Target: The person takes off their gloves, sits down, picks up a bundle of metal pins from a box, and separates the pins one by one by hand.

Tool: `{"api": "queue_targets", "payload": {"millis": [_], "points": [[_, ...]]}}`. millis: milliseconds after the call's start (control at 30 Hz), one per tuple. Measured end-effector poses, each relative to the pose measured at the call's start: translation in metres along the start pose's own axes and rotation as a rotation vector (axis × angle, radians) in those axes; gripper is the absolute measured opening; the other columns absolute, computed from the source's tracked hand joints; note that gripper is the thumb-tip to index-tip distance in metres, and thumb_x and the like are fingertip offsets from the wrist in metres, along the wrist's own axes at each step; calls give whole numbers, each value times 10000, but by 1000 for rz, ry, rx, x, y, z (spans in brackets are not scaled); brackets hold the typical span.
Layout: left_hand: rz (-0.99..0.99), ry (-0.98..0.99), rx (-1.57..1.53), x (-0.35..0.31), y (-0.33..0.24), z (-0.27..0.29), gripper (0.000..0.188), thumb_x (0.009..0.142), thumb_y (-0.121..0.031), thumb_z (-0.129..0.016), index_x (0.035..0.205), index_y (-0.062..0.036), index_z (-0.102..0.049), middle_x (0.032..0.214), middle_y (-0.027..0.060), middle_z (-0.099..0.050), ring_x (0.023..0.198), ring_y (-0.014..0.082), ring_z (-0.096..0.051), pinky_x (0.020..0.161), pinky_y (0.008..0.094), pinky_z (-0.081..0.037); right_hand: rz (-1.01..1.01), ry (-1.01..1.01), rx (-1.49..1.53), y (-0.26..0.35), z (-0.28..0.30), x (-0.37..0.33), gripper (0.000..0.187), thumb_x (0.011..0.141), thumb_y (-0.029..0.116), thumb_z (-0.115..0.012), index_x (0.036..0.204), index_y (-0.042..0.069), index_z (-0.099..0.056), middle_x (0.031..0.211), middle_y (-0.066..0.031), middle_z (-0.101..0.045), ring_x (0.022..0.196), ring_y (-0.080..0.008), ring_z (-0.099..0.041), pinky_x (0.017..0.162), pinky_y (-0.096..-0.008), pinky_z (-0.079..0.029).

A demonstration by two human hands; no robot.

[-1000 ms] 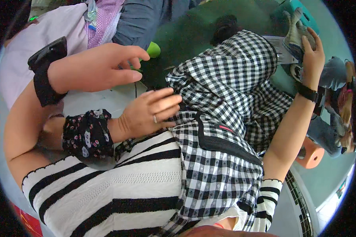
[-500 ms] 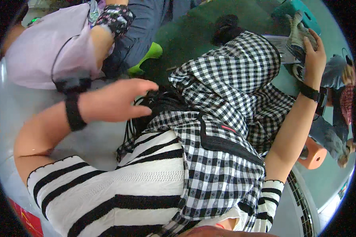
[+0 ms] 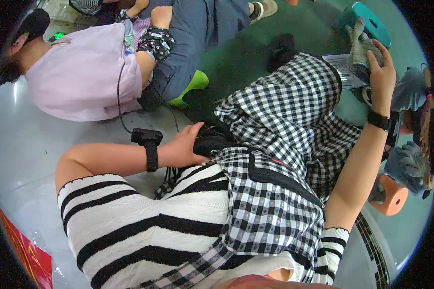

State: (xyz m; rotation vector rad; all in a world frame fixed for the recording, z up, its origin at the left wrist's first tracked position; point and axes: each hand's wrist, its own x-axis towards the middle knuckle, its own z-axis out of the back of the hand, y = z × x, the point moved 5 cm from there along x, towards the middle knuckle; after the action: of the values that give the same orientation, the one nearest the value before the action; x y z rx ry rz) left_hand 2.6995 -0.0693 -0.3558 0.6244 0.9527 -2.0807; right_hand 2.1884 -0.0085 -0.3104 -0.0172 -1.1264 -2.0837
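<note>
Closest in, it's the black-and-white checked apron point(image 3: 270, 216) over a striped knit sweater point(image 3: 144, 231), filling the foreground! Here's the left hand point(image 3: 182, 146) at waist level, thumb and fingers parted around the near edge of a dark corded bundle point(image 3: 214, 140); how firmly it grips, I cannot tell. A black wrist device point(image 3: 147, 137) rides on that arm, thin cable trailing off.

Over to the right hand point(image 3: 383, 72), reaching out past the knee, and there's the grey knitted glove point(image 3: 359, 55), caught between thumb and fingers, its upper end poking up past them! A black wristband point(image 3: 379, 120) sits behind that hand.

Farther out, an orange stool point(image 3: 390, 195) stands on the right beside someone's grey-gloved hand point(image 3: 412, 161). Left, a co-worker in a pale pink top point(image 3: 87, 72) sits near a lime-green curved object point(image 3: 192, 87), and a teal stool point(image 3: 371, 24) stands beyond the glove on the green floor point(image 3: 236, 60).
</note>
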Motion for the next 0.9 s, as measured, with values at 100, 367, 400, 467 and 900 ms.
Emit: {"api": "queue_targets", "payload": {"millis": [100, 367, 400, 467, 900], "points": [[15, 3, 1, 1, 1, -1, 997, 664, -378, -788, 1391, -15, -210, 1257, 284, -402, 1161, 423, -431, 988, 440, -371, -22, 41, 55, -1, -3, 1, 333, 837, 208, -629, 1168, 177, -615, 1044, -114, -655, 946, -203, -618, 843, -306, -456], [57, -20, 47, 1, 2, 0, 999, 658, -395, -784, 1385, -1, -223, 1276, 272, -401, 1173, 416, -432, 986, 435, -381, -56, 62, 38, 7, -7, -1, 339, 858, 163, -613, 1195, 135, -594, 1078, -90, -636, 951, -147, -585, 845, -277, -446], [56, -29, 51, 1, 0, 1, 999, 658, -395, -784, 1385, -1, -223, 1276, 272, -401, 1173, 416, -432, 986, 435, -381, -30, 56, 30, 8, -7, -1, 340, 858, 161, -611, 1196, 136, -592, 1080, -89, -635, 949, -146, -583, 842, -277, -446], [84, 5, 29, 0, -6, 3, 1001, 666, -397, -776, 1392, -2, -212, 1285, 276, -390, 1175, 422, -427, 985, 434, -383, -5, 34, 28, 3, -5, 0, 341, 850, 177, -616, 1188, 144, -591, 1052, -99, -645, 925, -169, -602, 829, -292, -455], [-528, 63, 205, 11, -76, 44, 348, 902, -233, -428, 1165, -10, -476, 1230, 147, -439, 1156, 275, -430, 991, 350, -328, 46, -12, 123, 10, 3, -2, 336, 849, 100, -596, 1184, 92, -568, 1085, -134, -630, 1003, -217, -593, 865, -316, -443]]}}
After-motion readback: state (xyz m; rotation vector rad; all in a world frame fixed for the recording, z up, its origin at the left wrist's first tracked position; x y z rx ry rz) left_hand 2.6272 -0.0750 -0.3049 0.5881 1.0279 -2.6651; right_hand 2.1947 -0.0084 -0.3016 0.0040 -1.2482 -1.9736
